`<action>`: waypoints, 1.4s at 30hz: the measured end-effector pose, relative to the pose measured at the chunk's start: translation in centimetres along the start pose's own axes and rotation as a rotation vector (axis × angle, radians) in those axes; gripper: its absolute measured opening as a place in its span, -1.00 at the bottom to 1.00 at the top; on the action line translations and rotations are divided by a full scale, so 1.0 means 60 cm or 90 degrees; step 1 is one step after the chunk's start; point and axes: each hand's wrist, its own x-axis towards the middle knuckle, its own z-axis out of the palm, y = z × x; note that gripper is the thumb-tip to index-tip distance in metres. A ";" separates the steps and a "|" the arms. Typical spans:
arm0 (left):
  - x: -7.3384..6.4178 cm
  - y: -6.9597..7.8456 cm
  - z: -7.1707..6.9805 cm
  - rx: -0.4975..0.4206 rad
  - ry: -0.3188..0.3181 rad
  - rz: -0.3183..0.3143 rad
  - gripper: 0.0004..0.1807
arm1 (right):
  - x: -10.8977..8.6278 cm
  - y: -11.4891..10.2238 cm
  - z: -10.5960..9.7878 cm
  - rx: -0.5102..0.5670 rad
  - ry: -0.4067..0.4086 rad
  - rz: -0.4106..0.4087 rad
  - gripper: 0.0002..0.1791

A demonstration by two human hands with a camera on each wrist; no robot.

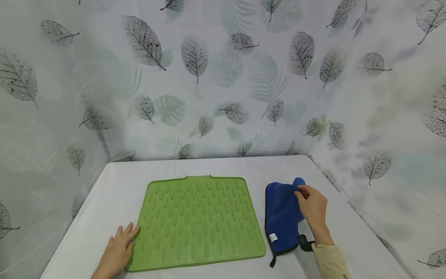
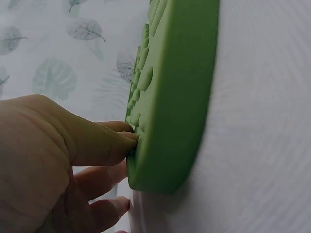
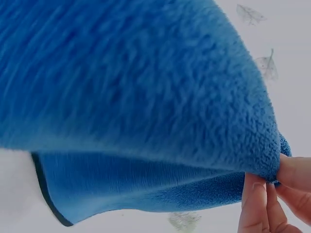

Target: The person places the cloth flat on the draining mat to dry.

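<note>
A folded blue cloth [image 1: 281, 217] with dark edging, a white tag and a small loop lies at the right of the table. My right hand [image 1: 313, 205] pinches its upper right part between thumb and fingers; in the right wrist view the plush cloth [image 3: 146, 87] hangs raised from the fingertips [image 3: 291, 171], a lower layer showing beneath. A green ribbed mat [image 1: 198, 217] lies flat in the middle. At its lower left edge rests my left hand [image 1: 117, 248], fingers extended; in the left wrist view the thumb touches the top of the mat's rim [image 2: 180, 87].
The table [image 1: 275, 164] has a white cover. Leaf-printed curtains [image 1: 216, 77] stand behind it and along both sides. A black strap or band [image 1: 305, 244] sits by the right wrist, above a beige sleeve [image 1: 329, 259].
</note>
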 end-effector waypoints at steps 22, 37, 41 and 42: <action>-0.007 -0.001 -0.003 -0.003 0.020 -0.002 -0.48 | 0.019 -0.121 0.028 0.118 0.008 -0.036 -0.79; -0.011 0.005 -0.006 -0.004 0.042 0.005 -0.50 | 0.013 -0.232 0.076 0.159 -0.064 -0.082 -0.75; -0.010 0.008 -0.007 -0.001 0.048 0.008 -0.51 | 0.008 -0.261 0.092 0.167 -0.071 -0.107 -0.77; -0.010 0.009 -0.007 -0.001 0.048 0.008 -0.51 | 0.007 -0.268 0.097 0.167 -0.072 -0.113 -0.77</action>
